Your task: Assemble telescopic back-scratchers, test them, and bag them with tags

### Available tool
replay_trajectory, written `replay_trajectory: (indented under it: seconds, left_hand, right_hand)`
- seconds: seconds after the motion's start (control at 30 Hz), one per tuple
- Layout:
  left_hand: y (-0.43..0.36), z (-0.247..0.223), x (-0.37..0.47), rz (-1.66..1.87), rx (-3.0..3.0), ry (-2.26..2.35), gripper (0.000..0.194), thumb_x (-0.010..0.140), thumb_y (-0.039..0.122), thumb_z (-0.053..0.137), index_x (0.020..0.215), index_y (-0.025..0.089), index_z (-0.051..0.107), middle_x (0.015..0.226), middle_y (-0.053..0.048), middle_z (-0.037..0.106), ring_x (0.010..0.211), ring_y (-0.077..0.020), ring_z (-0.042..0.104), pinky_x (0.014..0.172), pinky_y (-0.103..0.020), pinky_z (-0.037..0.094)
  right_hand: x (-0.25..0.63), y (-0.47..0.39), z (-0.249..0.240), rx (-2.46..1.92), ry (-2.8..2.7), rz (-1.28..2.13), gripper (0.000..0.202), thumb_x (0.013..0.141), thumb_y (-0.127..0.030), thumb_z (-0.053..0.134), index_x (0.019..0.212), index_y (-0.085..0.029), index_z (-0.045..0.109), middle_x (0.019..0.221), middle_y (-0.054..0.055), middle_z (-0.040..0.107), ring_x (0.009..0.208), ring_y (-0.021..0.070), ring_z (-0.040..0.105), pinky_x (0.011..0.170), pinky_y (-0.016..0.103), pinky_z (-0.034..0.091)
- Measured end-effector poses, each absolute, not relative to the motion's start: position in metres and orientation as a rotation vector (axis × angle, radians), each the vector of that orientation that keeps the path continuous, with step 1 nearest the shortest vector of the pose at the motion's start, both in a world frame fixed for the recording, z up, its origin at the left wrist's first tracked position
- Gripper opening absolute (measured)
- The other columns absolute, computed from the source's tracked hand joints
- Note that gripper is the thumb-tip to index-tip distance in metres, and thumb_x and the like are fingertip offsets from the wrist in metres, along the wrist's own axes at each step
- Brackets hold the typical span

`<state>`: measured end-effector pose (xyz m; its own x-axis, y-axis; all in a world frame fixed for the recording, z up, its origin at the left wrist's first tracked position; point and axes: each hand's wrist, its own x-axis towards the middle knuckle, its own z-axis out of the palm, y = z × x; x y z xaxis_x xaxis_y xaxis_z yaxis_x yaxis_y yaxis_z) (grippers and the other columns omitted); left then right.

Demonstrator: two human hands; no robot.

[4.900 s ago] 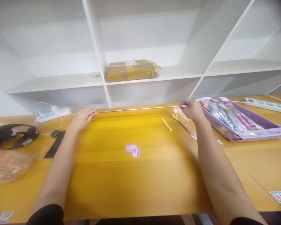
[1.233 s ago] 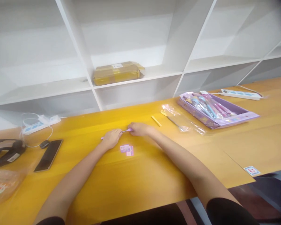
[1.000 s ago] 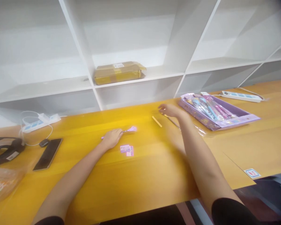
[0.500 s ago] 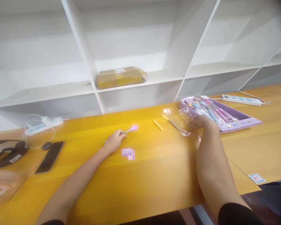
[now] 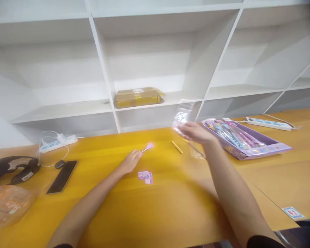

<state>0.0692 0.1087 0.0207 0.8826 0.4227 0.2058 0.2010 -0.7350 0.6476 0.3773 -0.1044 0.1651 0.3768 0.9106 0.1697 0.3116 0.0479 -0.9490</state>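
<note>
Low over the table, my left hand [image 5: 132, 161] is closed round the handle of a thin back scratcher [image 5: 149, 146] with a pink, claw-like head pointing right. My right hand [image 5: 196, 132] pinches a clear plastic bag [image 5: 183, 113] and holds it up above the table's back part; the bag is blurred. Partly behind my right hand and forearm, a thin grey stick lies by clear wrapping [image 5: 197, 154]. A short yellow stick [image 5: 177, 147] rests between my hands. Two small purple-and-white cards [image 5: 145, 176] overlap in front of my left hand.
At right stands a purple display box [image 5: 276, 150] of wrapped blue and pink items, beside a power strip [image 5: 270, 123]. On the left are a phone [image 5: 62, 177], another power strip [image 5: 58, 144], a black headset strap [image 5: 14, 168] and an orange bag [image 5: 11, 206]. A taped parcel [image 5: 138, 97] sits on the shelf.
My right hand has moved left and up from beside the purple box, lifting the clear bag. My left hand keeps the back scratcher in nearly the same place. The view has tilted up.
</note>
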Motion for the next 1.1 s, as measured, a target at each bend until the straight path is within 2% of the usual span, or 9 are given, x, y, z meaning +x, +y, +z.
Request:
replay_trajectory:
  seconds: [0.17,0.27,0.4,0.53,0.63,0.73,0.87,0.93,1.1]
  left_hand:
    - [0.107,0.012,0.076,0.379,2.186,0.438,0.092,0.105,0.067,-0.010,0.135,0.023,0.064,0.116,-0.010,0.071,0.083,-0.0172,0.064,0.073,-0.031,0.056]
    - [0.108,0.007,0.078,0.403,2.099,0.465,0.092,0.101,0.079,-0.002,0.142,0.025,0.059,0.116,-0.010,0.069,0.081,-0.0173,0.060,0.072,-0.032,0.053]
    - [0.114,0.009,0.075,0.438,1.995,0.455,0.092,0.099,0.085,0.006,0.137,0.024,0.064,0.105,-0.008,0.064,0.079,-0.0180,0.054,0.077,-0.034,0.052]
    - [0.106,0.021,0.074,0.395,1.909,0.361,0.107,0.092,0.093,0.003,0.126,0.018,0.071,0.088,-0.006,0.060,0.076,-0.0192,0.054,0.074,-0.033,0.050]
    - [0.088,0.034,0.075,0.393,1.879,0.316,0.087,0.091,0.092,0.043,0.120,0.018,0.075,0.104,-0.009,0.067,0.087,-0.0203,0.059,0.077,-0.031,0.049]
    - [0.072,0.043,0.077,0.411,1.732,0.348,0.052,0.083,0.067,0.080,0.104,0.020,0.082,0.113,-0.007,0.066,0.083,-0.0162,0.058,0.071,-0.027,0.046]
    - [0.065,0.048,0.080,0.460,1.531,0.414,0.050,0.085,0.066,0.078,0.091,0.016,0.082,0.093,-0.004,0.063,0.059,-0.0074,0.041,0.055,-0.024,0.035]
    - [0.065,0.049,0.081,0.513,1.496,0.455,0.052,0.087,0.067,0.075,0.093,0.015,0.081,0.091,-0.004,0.064,0.058,-0.0071,0.040,0.053,-0.023,0.034]
    - [0.062,0.050,0.082,0.609,1.413,0.521,0.053,0.085,0.068,0.077,0.095,0.016,0.079,0.098,-0.006,0.072,0.059,-0.0076,0.045,0.053,-0.023,0.035]
  right_hand:
    - [0.301,-0.037,0.135,-1.252,-1.275,1.105,0.052,0.078,-0.062,0.088,0.083,-0.017,0.063,0.067,-0.002,0.057,0.058,0.0094,0.051,0.055,0.022,0.041]
    - [0.291,-0.032,0.125,-1.191,-1.308,1.231,0.053,0.080,-0.064,0.085,0.079,-0.017,0.062,0.058,-0.007,0.048,0.050,0.0060,0.039,0.050,0.021,0.030]
    - [0.297,-0.040,0.124,-1.079,-1.305,1.261,0.048,0.087,-0.063,0.080,0.094,-0.016,0.068,0.052,-0.012,0.040,0.044,0.0041,0.023,0.046,0.022,0.021]
    - [0.290,-0.038,0.124,-1.123,-1.317,1.081,0.040,0.094,-0.056,0.076,0.087,-0.018,0.066,0.047,-0.010,0.042,0.044,0.0064,0.033,0.047,0.023,0.028]
    - [0.279,-0.033,0.120,-1.164,-1.279,1.002,0.038,0.087,-0.052,0.083,0.098,-0.018,0.069,0.067,-0.003,0.064,0.054,0.0096,0.053,0.054,0.024,0.043]
    - [0.274,-0.027,0.112,-1.149,-1.218,0.940,0.042,0.082,-0.049,0.085,0.108,-0.020,0.070,0.089,0.003,0.074,0.066,0.0131,0.064,0.065,0.030,0.053]
    - [0.279,-0.017,0.098,-1.155,-1.016,0.714,0.037,0.089,-0.053,0.073,0.109,-0.024,0.062,0.078,-0.002,0.065,0.064,0.0117,0.056,0.063,0.027,0.048]
    - [0.281,-0.012,0.091,-1.160,-0.962,0.662,0.040,0.091,-0.055,0.069,0.116,-0.026,0.057,0.085,-0.003,0.064,0.065,0.0108,0.053,0.061,0.025,0.044]
    - [0.263,-0.005,0.075,-1.173,-1.012,0.836,0.058,0.078,-0.056,0.085,0.121,-0.024,0.064,0.096,0.001,0.068,0.073,0.0131,0.061,0.066,0.028,0.049]
